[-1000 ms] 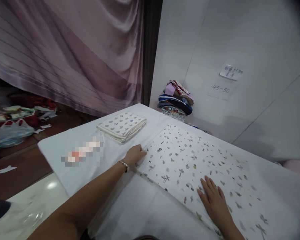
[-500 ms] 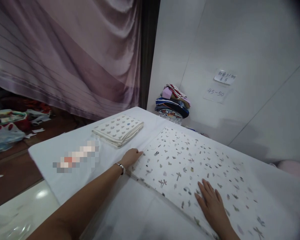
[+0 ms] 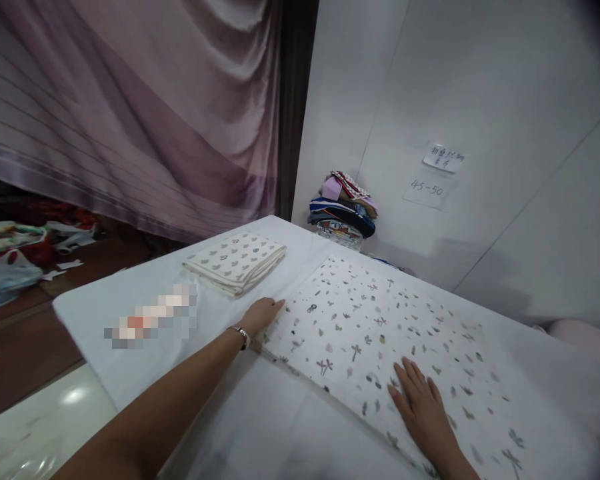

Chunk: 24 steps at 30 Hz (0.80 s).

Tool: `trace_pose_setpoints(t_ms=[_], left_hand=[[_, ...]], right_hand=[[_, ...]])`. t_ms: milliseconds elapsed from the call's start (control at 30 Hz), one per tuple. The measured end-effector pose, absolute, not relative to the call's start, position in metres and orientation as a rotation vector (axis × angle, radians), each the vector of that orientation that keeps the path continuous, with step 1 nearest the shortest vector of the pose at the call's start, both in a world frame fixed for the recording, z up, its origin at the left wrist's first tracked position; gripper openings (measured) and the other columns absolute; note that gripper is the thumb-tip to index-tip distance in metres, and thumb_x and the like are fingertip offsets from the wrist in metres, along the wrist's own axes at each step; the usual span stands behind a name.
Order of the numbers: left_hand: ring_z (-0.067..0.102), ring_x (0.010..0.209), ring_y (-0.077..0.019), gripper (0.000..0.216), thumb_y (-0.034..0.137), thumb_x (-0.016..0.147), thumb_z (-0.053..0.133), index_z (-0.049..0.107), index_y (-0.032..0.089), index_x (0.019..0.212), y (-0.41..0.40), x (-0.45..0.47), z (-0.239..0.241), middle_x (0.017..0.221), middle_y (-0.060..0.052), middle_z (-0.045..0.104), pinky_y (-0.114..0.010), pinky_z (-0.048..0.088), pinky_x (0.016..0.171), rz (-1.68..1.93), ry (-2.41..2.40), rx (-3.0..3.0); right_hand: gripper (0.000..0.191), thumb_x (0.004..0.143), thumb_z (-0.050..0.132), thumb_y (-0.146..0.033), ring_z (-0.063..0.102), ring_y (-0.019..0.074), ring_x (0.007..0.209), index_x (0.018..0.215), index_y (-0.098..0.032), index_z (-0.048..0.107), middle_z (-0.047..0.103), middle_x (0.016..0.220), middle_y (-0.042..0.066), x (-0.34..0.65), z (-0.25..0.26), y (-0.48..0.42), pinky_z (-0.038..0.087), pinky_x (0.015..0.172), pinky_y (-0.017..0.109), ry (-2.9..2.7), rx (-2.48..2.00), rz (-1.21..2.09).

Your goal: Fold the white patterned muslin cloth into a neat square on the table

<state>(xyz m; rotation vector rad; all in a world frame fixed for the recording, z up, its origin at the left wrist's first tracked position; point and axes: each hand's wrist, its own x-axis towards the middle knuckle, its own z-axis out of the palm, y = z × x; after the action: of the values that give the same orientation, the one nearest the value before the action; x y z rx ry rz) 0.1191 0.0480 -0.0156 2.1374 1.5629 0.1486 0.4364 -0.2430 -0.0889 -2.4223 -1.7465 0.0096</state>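
Observation:
A white cloth [image 3: 350, 327] printed with small palm trees, leaves and rainbows lies spread on the table, folded in layers along its near edge. At its left edge my left hand [image 3: 261, 317] is closed, with the fingertips pressed together on the cloth's border; some fingers are hidden. A metal watch or bracelet is on that wrist. My right hand [image 3: 423, 407] lies flat on the cloth near its front edge, fingers stretched out and slightly apart. Beyond my left hand sits a folded cream cloth [image 3: 235, 260] with a grey repeating print.
The white-covered table [image 3: 145, 287] carries a pixelated patch at its left. Against the wall stands a stack of folded fabrics [image 3: 343, 203], below handwritten paper notes [image 3: 433, 183]. A mauve curtain [image 3: 180, 107] hangs behind. Plastic bags [image 3: 10, 280] lie on the floor at left.
The view has shifted very slightly. Both hands keep nearly the same places on the printed cloth, which has not visibly moved. A dark red patch now shows at the right border.

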Motion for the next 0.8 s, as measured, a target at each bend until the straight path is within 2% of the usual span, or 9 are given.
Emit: trace_pose_setpoints(t_ms=[100, 267, 533, 667, 800], left_hand=[[0.062, 0.088, -0.0252, 0.043, 0.049, 0.083, 0.037, 0.064, 0.015, 0.08, 0.048, 0.119, -0.019, 0.092, -0.013, 0.068, -0.031, 0.043, 0.072, 0.148, 1.57, 2.155], [0.061, 0.089, -0.0265, 0.04, 0.047, 0.083, 0.038, 0.063, 0.015, 0.083, 0.046, 0.12, -0.022, 0.094, -0.014, 0.068, -0.032, 0.043, 0.071, 0.159, 1.586, 2.158], [0.063, 0.088, -0.024, 0.055, 0.046, 0.089, 0.023, 0.064, 0.013, 0.075, 0.049, 0.119, -0.007, 0.092, -0.015, 0.069, -0.03, 0.044, 0.076, 0.14, 1.548, 2.116], [0.064, 0.084, -0.0227, 0.049, 0.039, 0.091, 0.026, 0.063, 0.014, 0.072, 0.058, 0.128, -0.003, 0.087, -0.015, 0.069, -0.029, 0.044, 0.075, 0.117, 1.545, 2.13], [0.063, 0.085, -0.02, 0.044, 0.031, 0.092, 0.026, 0.064, 0.012, 0.081, 0.071, 0.142, -0.004, 0.093, -0.015, 0.068, -0.027, 0.044, 0.075, 0.133, 1.542, 2.162]], right_hand=[[0.059, 0.09, 0.027, -0.057, 0.017, 0.0252, 0.138, 0.139, -0.027, 0.039, 0.023, 0.149, 0.001, 0.437, -0.09, -0.243, 0.017, 0.112, 0.049, -1.742, -2.433, 0.015], [0.059, 0.09, 0.026, -0.057, 0.018, 0.0247, 0.138, 0.14, -0.027, 0.037, 0.023, 0.149, 0.001, 0.438, -0.091, -0.242, 0.017, 0.112, 0.049, -1.748, -2.432, 0.02], [0.059, 0.09, 0.027, -0.057, 0.017, 0.0249, 0.138, 0.14, -0.027, 0.037, 0.022, 0.149, 0.0, 0.436, -0.087, -0.243, 0.015, 0.113, 0.048, -1.721, -2.43, 0.064], [0.06, 0.09, 0.027, -0.056, 0.018, 0.025, 0.138, 0.141, -0.025, 0.036, 0.021, 0.149, 0.0, 0.433, -0.082, -0.243, 0.014, 0.113, 0.046, -1.705, -2.434, 0.108], [0.06, 0.091, 0.027, -0.056, 0.018, 0.0251, 0.138, 0.14, -0.023, 0.037, 0.023, 0.149, 0.002, 0.431, -0.08, -0.244, 0.015, 0.112, 0.047, -1.714, -2.423, 0.077]])
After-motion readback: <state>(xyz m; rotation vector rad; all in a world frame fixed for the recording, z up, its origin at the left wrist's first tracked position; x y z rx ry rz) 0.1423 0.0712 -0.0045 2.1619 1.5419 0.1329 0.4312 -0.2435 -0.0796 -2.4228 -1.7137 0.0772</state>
